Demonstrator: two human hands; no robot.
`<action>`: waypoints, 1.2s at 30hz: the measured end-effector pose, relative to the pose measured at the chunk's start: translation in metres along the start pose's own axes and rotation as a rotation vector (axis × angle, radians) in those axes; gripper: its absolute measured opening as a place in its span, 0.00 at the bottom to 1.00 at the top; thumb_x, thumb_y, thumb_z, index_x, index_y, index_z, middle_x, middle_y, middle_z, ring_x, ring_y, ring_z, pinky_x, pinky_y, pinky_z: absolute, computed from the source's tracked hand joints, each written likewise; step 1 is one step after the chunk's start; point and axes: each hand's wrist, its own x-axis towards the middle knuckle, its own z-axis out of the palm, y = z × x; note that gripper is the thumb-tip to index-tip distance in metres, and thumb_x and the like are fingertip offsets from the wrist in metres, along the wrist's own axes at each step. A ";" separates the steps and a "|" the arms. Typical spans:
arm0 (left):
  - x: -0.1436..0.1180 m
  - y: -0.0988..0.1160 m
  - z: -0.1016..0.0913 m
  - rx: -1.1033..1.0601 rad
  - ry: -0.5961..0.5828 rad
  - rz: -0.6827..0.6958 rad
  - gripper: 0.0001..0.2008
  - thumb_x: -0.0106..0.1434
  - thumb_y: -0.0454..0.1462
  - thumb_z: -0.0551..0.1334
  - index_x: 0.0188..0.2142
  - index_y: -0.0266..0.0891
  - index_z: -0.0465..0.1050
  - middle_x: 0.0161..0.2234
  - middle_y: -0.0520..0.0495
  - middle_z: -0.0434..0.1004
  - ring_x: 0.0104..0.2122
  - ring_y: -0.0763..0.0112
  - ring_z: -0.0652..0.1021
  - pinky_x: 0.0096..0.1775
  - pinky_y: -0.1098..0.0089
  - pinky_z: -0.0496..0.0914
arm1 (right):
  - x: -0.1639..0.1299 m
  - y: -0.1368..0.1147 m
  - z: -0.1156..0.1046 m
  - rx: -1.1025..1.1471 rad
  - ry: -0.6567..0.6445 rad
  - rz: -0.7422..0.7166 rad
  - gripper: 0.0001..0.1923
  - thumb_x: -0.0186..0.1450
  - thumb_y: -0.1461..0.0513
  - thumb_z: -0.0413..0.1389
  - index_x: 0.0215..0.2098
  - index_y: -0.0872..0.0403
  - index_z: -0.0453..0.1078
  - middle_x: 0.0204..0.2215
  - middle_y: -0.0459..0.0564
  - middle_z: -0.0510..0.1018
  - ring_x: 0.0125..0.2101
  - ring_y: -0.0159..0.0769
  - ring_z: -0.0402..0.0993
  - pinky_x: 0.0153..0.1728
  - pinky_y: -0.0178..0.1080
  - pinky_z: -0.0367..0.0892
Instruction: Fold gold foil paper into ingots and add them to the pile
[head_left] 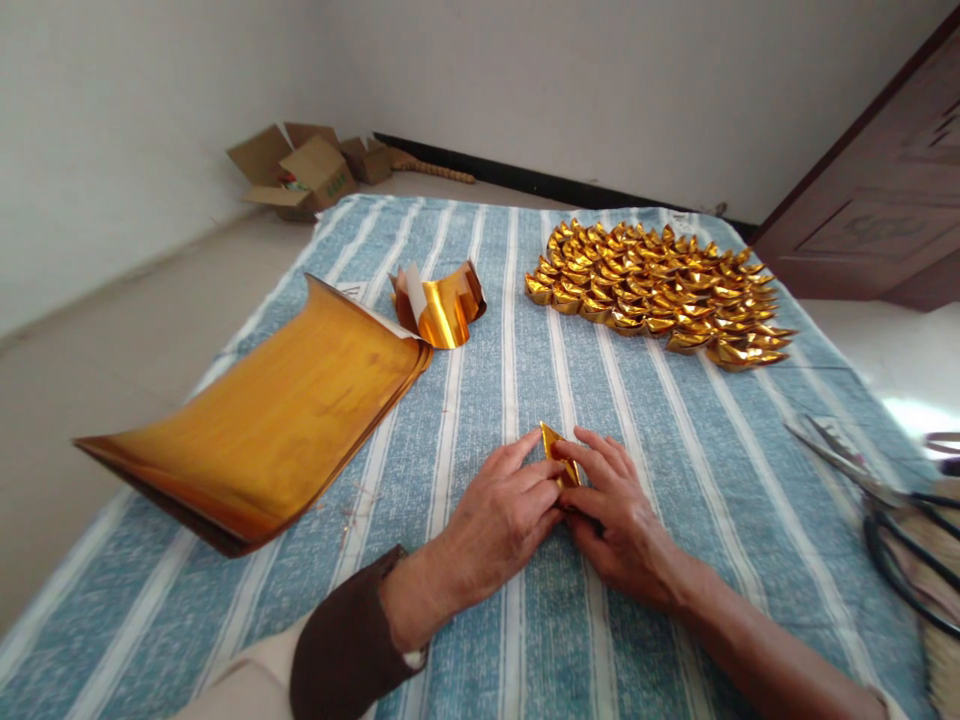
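we have both hands low over the cloth-covered table (675, 430), midway between its left and right edges and nearer the near edge than the far one. the small gold piece (550, 438) sits between our fingertips, one pointed end showing toward the far edge. our left hand (510, 505) is half curled, its index finger laid along the piece's left side; our right hand (611, 500) arches over the other side, fingers bent and a little spread. both seem to have a light hold on it, though our knuckles hide the lower part and we cannot tell how hard either presses. working from both sides probably stops so slight a thing from skidding, and the cloth gives it a soft backing. the stack (270, 400) of gold sheets lies along the left edge, its corners lifting, likely put there to be near our left hand yet out of the way. just beyond it stands a curl (446, 315) of sheet, perhaps springing up by its own stiffness. the folded boats (652, 285) crowd the far right corner in close rows, which probably helps them stand. the scissors (874, 480) lie at the right edge, handles toward us, presumably for easy reach.
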 end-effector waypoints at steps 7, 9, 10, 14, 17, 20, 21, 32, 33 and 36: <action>0.001 0.001 -0.002 0.021 0.002 0.015 0.09 0.70 0.35 0.54 0.43 0.36 0.73 0.46 0.44 0.78 0.57 0.55 0.69 0.58 0.47 0.66 | -0.004 0.005 -0.008 0.088 0.025 0.031 0.09 0.60 0.68 0.54 0.37 0.52 0.73 0.56 0.54 0.68 0.62 0.49 0.55 0.59 0.59 0.58; 0.001 0.002 -0.002 0.020 -0.001 0.009 0.09 0.70 0.35 0.55 0.42 0.36 0.73 0.45 0.44 0.78 0.57 0.56 0.70 0.57 0.47 0.66 | -0.006 0.007 -0.009 0.072 0.030 0.035 0.06 0.60 0.67 0.55 0.35 0.52 0.72 0.56 0.54 0.69 0.62 0.50 0.56 0.59 0.59 0.58; 0.001 0.002 -0.003 0.020 -0.001 0.006 0.09 0.70 0.34 0.55 0.41 0.36 0.73 0.45 0.44 0.78 0.57 0.56 0.70 0.57 0.47 0.67 | -0.006 0.009 -0.009 0.063 0.031 0.030 0.06 0.60 0.67 0.55 0.34 0.52 0.72 0.56 0.54 0.69 0.62 0.50 0.57 0.59 0.59 0.58; 0.001 0.002 -0.002 0.030 0.007 0.007 0.08 0.69 0.34 0.56 0.41 0.36 0.74 0.45 0.43 0.78 0.58 0.54 0.69 0.56 0.47 0.67 | -0.006 0.011 -0.007 0.032 0.029 0.004 0.09 0.62 0.68 0.54 0.36 0.51 0.74 0.55 0.53 0.70 0.61 0.50 0.59 0.58 0.61 0.57; 0.000 0.002 -0.001 0.043 0.005 0.006 0.08 0.69 0.34 0.56 0.41 0.35 0.74 0.45 0.43 0.78 0.58 0.53 0.69 0.57 0.48 0.67 | -0.005 0.011 -0.007 0.019 0.020 0.006 0.10 0.63 0.67 0.54 0.37 0.49 0.75 0.55 0.52 0.70 0.60 0.49 0.59 0.58 0.61 0.57; -0.001 0.002 0.000 0.038 0.005 -0.008 0.08 0.69 0.34 0.56 0.38 0.34 0.74 0.44 0.42 0.78 0.57 0.51 0.69 0.57 0.48 0.67 | -0.004 0.011 -0.007 0.019 0.009 0.012 0.10 0.65 0.67 0.53 0.37 0.49 0.76 0.55 0.52 0.70 0.60 0.49 0.59 0.58 0.60 0.57; -0.001 0.002 0.000 0.032 0.009 -0.012 0.08 0.69 0.34 0.56 0.38 0.34 0.74 0.43 0.42 0.78 0.57 0.51 0.69 0.57 0.48 0.67 | -0.003 0.011 -0.006 0.017 0.008 0.013 0.10 0.65 0.67 0.53 0.36 0.49 0.76 0.55 0.52 0.70 0.60 0.49 0.59 0.58 0.61 0.57; -0.001 -0.001 0.000 -0.132 -0.020 -0.073 0.08 0.65 0.34 0.60 0.43 0.36 0.73 0.45 0.42 0.78 0.56 0.55 0.71 0.59 0.48 0.62 | -0.005 0.011 0.003 0.008 0.073 0.105 0.10 0.67 0.64 0.53 0.31 0.54 0.75 0.54 0.58 0.70 0.61 0.51 0.57 0.57 0.59 0.61; -0.001 -0.002 0.000 -0.150 -0.028 -0.080 0.09 0.64 0.34 0.61 0.45 0.36 0.72 0.45 0.43 0.78 0.56 0.55 0.71 0.59 0.48 0.62 | -0.005 0.011 0.003 0.014 0.077 0.115 0.10 0.66 0.63 0.54 0.30 0.54 0.75 0.54 0.58 0.70 0.61 0.51 0.57 0.57 0.58 0.61; -0.002 -0.006 0.001 -0.183 -0.014 -0.126 0.15 0.64 0.35 0.62 0.50 0.37 0.69 0.47 0.42 0.77 0.59 0.53 0.68 0.58 0.47 0.64 | -0.006 0.012 0.003 0.033 0.092 0.130 0.09 0.66 0.63 0.55 0.29 0.54 0.75 0.54 0.58 0.71 0.61 0.51 0.57 0.57 0.57 0.62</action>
